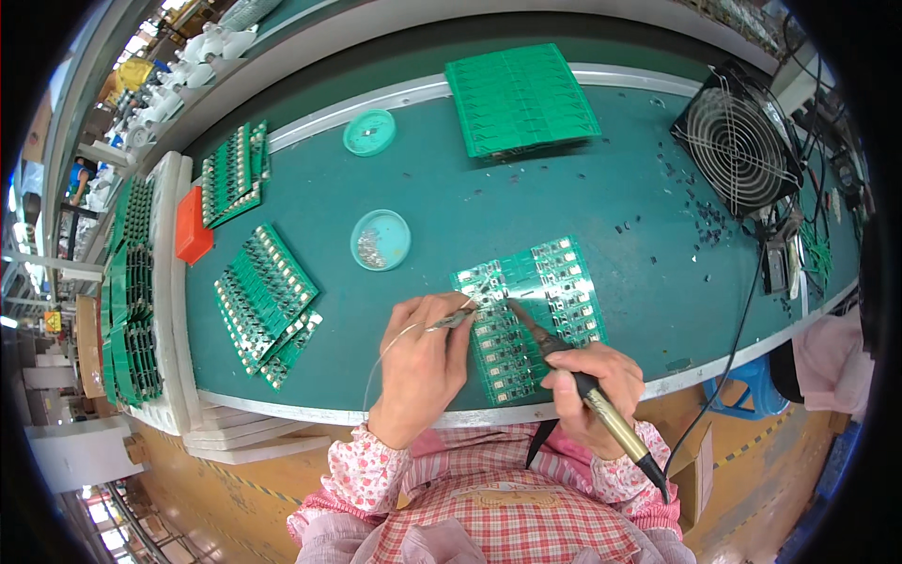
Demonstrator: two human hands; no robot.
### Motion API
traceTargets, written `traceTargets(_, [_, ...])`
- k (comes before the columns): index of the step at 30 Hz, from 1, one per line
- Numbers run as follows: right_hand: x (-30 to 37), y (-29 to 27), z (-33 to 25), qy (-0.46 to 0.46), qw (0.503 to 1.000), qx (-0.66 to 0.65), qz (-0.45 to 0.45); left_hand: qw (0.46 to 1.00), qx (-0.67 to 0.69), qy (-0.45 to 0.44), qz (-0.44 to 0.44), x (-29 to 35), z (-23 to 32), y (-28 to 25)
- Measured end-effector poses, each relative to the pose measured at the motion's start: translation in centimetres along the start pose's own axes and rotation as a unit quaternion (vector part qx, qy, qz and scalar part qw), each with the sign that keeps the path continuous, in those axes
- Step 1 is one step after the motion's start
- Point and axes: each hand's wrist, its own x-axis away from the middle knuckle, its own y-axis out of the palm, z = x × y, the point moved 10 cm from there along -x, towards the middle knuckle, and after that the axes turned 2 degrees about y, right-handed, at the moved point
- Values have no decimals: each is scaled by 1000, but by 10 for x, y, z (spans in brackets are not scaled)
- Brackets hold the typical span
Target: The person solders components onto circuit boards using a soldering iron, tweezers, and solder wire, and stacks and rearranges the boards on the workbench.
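A green circuit board panel (540, 291) with rows of small white components lies flat in front of me. My right hand (597, 385) is closed round the gold and black handle of a soldering iron (609, 418), whose tip meets the board near its middle. At the board's left side, my left hand (425, 362) pinches what look like metal tweezers (453, 320), their points close to the iron's tip. A thin solder wire (381, 355) loops from the same hand. The fingers partly hide what they grip.
Left of me lie stacked circuit boards (268, 296), more boards (235, 174) and a red box (194, 226). Two round dishes (410, 242) hold small parts. Further off are a green panel stack (521, 99) and a fan (738, 146); dark bits (709, 221) lie scattered. The iron's cord (738, 329) crosses the table edge.
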Motion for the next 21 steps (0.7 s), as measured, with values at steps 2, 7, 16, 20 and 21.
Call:
traceTargets(2, [2,-2,-6,2,999,39,4,999,-32,-11,-4,9,-1,-4])
traceTargets(7, [25,-14,-5,59,982,179,5,999,-2,42,-8,16,10,25])
traceTargets(16, [7,8,-13,0,974,222,-43,997,53,43,42,23,11,-7])
traceTargets(20, [-7,21,-12,-9,982,187,-31,993,36,110,-9,35,27,-9])
traceTargets(21, [-6,23,-10,-16,980,193,-51,991,32,128,15,39,34,-14])
